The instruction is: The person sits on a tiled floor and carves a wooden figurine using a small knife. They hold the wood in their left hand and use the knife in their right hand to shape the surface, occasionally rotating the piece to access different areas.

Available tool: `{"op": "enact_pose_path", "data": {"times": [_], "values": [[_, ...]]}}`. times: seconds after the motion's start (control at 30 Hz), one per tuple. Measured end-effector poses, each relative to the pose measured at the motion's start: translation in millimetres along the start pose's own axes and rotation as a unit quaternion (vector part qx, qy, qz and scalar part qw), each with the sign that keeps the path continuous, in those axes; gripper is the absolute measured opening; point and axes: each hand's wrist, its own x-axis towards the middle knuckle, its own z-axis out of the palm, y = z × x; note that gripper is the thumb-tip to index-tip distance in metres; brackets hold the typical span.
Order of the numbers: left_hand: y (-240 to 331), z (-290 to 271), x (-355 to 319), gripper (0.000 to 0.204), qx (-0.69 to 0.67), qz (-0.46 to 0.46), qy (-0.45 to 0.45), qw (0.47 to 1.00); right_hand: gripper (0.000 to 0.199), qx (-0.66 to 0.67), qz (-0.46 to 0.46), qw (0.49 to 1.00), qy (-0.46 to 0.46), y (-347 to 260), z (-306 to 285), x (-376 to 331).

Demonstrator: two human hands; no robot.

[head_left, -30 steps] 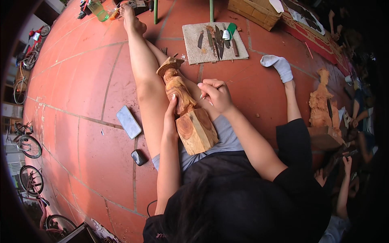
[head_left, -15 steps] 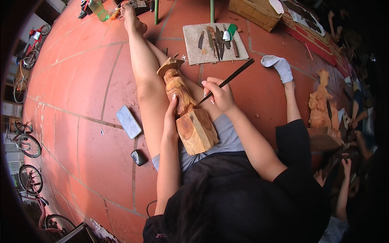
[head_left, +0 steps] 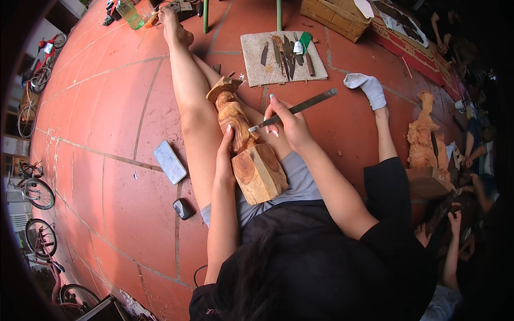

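A carved wooden figurine with a wide-brimmed hat lies across my lap, its uncut block base toward my body. My left hand is closed around the figurine's lower part, the thumb on its front. Between the fingers of my right hand is a flat, dark metal chisel, held like a pen. Its bright tip is at the figurine's right side, above the base; whether it touches the wood I cannot tell.
A mat with several knives and carving tools lies ahead. On the floor at left are a phone and a small black case. A larger wood carving and other people's hands are at right. A cardboard box stands ahead.
The chisel's tip has come up from the joint above the base to the figurine's side. The blade has turned, showing its flat face, and my right fingers have shifted on it.
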Motion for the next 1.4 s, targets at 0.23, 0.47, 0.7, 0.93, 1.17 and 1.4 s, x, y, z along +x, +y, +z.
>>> {"op": "enact_pose_path", "data": {"times": [0.23, 0.47, 0.7, 0.93, 1.17, 1.4], "values": [[4.6, 8.8, -4.9, 0.048, 0.016, 0.015, 0.014, 1.000, 0.032, -0.120, -0.102, 0.987, -0.009, 14.0, -7.6, 6.5], [1.7, 7.6, -1.5, 0.049, 0.016, 0.020, -0.001, 1.000, 0.044, -0.272, -0.149, 0.949, -0.059, 8.9, -3.8, 5.4], [1.9, 5.6, -1.4, 0.050, -0.003, -0.003, 0.012, 1.000, 0.050, -0.218, -0.094, 0.967, -0.092, -0.9, -11.3, 7.6], [1.3, 4.6, 2.9, 0.050, -0.018, -0.018, 0.013, 1.000, 0.052, -0.228, -0.113, 0.964, -0.074, 9.5, -11.5, 18.3], [4.9, 8.1, 5.9, 0.050, -0.014, -0.017, 0.022, 1.000, 0.055, -0.232, -0.187, 0.954, -0.019, 19.3, -4.8, 23.9], [2.3, 4.2, 7.7, 0.047, -0.025, -0.024, 0.015, 0.999, 0.052, -0.258, -0.239, 0.936, 0.000, 22.6, -7.4, 17.9]]}}
